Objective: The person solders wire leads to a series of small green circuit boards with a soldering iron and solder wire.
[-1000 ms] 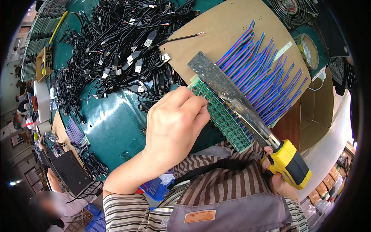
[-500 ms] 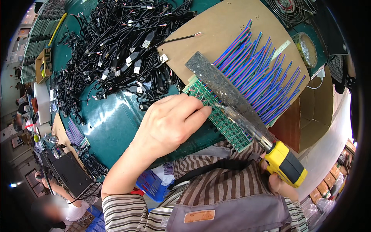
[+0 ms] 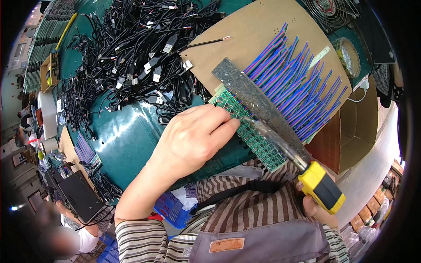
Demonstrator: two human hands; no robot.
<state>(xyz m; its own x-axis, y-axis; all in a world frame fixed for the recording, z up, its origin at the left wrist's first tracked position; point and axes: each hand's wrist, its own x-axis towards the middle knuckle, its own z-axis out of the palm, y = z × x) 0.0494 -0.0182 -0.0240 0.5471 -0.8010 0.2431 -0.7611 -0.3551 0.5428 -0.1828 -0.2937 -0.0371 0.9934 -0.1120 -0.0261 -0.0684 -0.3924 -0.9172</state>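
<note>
My left hand (image 3: 193, 136) is closed in a pinch over a green circuit board panel (image 3: 268, 154). Whatever sits between its fingertips is hidden. Short pale wire ends (image 3: 228, 107) stick up from the panel just beyond those fingers. In my right hand (image 3: 309, 205) is a soldering iron (image 3: 323, 187) with a yellow and black handle. Its tip reaches the panel close to my left fingertips. A flat dark metal bar (image 3: 258, 101) lies across the panel's far edge, over rows of blue, red and green ribbon wires (image 3: 285, 81).
Black USB cables (image 3: 131, 57) are heaped across the green table (image 3: 127, 140). Brown board (image 3: 241, 33) lies under the ribbon wires. An open cardboard box (image 3: 362, 131) stands at the right. A blue basket (image 3: 173, 211) is near my lap. Someone sits at the lower left (image 3: 85, 239).
The soldering iron's handle has shifted slightly left and down, its tip still at the panel. My left hand stays almost in place. At the lower left, the other person has shifted.
</note>
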